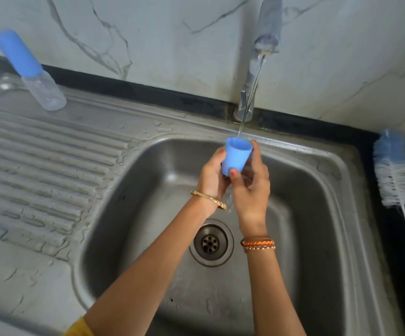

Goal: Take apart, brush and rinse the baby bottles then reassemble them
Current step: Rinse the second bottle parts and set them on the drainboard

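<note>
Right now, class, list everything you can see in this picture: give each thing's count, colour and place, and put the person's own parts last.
Bottle cap: one, blue, open end up under the water stream, held over the basin.
Baby bottle: one, clear with a blue cap on, standing on the drainboard at the back left.
Bottle brush: one, white and blue bristles, white stem, blue handle, lying on the counter right of the sink.
Tap: one, chrome, at the back wall, water running.
Sink: one, steel, with ribbed drainboard on the left.
Drain: one, metal, in the basin floor.
Left hand: one, gold bangle at the wrist, grips the cap.
Right hand: one, orange and beaded bracelets at the wrist, grips the cap.
</note>
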### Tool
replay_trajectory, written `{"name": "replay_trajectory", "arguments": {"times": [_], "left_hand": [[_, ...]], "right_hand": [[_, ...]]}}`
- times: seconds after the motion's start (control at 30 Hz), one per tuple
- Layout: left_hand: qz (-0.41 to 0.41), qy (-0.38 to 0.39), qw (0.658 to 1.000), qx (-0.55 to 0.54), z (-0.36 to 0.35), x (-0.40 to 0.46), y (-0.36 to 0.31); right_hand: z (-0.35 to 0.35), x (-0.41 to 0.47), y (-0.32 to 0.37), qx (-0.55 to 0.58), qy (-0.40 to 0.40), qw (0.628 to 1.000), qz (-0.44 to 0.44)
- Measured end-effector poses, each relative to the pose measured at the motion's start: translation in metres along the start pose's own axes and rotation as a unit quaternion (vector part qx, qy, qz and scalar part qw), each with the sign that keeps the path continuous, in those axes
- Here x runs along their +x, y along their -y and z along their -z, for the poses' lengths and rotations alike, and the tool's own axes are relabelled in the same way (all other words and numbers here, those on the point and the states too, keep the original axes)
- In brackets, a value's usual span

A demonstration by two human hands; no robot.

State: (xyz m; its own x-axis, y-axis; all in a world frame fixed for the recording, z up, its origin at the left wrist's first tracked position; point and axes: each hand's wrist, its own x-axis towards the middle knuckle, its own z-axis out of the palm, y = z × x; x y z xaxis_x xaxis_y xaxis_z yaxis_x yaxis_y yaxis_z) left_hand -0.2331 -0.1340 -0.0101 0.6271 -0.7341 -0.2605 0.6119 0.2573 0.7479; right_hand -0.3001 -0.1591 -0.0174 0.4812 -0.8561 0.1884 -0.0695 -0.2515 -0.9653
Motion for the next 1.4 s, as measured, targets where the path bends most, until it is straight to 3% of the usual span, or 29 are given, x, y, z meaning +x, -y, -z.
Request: {"name": "replay_trajectory", "arguments": {"times": [0.17,0.37,0.43,0.53,0.6,0.67,0.73,0.8,0.83,0.9,0.97,1.07,1.23,1.33,1.4], "left_hand": [[-0.005,0.011,0.999,-0.043,0.001,0.002,-0.004],[0.019,-0.020,0.999,0.039,-0.001,0.013,-0.007],[-0.009,-0.010,0.998,0.060,0.000,0.013,-0.007],[-0.025,-0.011,0.996,0.086,-0.012,0.010,-0.009],[-0.012,-0.069,0.994,0.090,-0.018,0.014,-0.020],[0.068,-0.111,0.989,0.068,-0.012,0.019,-0.036],[0.195,-0.064,0.979,0.017,-0.004,0.013,-0.045],[0.227,-0.030,0.973,0.003,0.003,0.007,-0.037],[0.219,-0.036,0.975,-0.020,0.003,0.007,-0.034],[0.171,-0.056,0.981,-0.076,0.002,0.014,-0.030],[0.129,-0.046,0.988,-0.078,-0.005,0.019,-0.030],[0.142,-0.025,0.988,-0.056,-0.014,0.025,-0.025],[0.164,-0.003,0.983,-0.081,-0.011,0.032,-0.019],[0.206,0.029,0.974,0.088,-0.001,0.031,-0.026],[0.252,0.026,0.947,0.199,-0.001,0.028,-0.029]], "right_hand": [[0.006,0.001,0.000,-0.141,-0.023,0.984,0.105],[0.016,0.010,0.006,-0.257,-0.063,0.933,0.242],[0.019,0.020,0.010,-0.271,-0.077,0.940,0.194],[0.016,0.030,0.026,-0.144,-0.019,0.988,0.057],[0.014,0.025,0.034,-0.155,-0.005,0.979,0.136],[0.019,0.025,0.033,-0.264,0.020,0.912,0.312],[0.029,0.035,0.031,-0.371,0.066,0.813,0.443],[0.036,0.046,0.029,-0.432,0.079,0.733,0.519],[0.036,0.047,0.030,-0.451,0.062,0.712,0.534],[0.029,0.043,0.027,-0.475,0.014,0.715,0.513],[0.024,0.038,0.022,-0.490,-0.014,0.752,0.440],[0.022,0.042,0.020,-0.504,-0.015,0.776,0.379],[0.017,0.046,0.026,-0.490,0.029,0.756,0.433],[0.038,0.050,0.010,-0.492,0.084,0.706,0.503],[0.047,0.051,0.002,-0.492,0.070,0.704,0.508]]}}
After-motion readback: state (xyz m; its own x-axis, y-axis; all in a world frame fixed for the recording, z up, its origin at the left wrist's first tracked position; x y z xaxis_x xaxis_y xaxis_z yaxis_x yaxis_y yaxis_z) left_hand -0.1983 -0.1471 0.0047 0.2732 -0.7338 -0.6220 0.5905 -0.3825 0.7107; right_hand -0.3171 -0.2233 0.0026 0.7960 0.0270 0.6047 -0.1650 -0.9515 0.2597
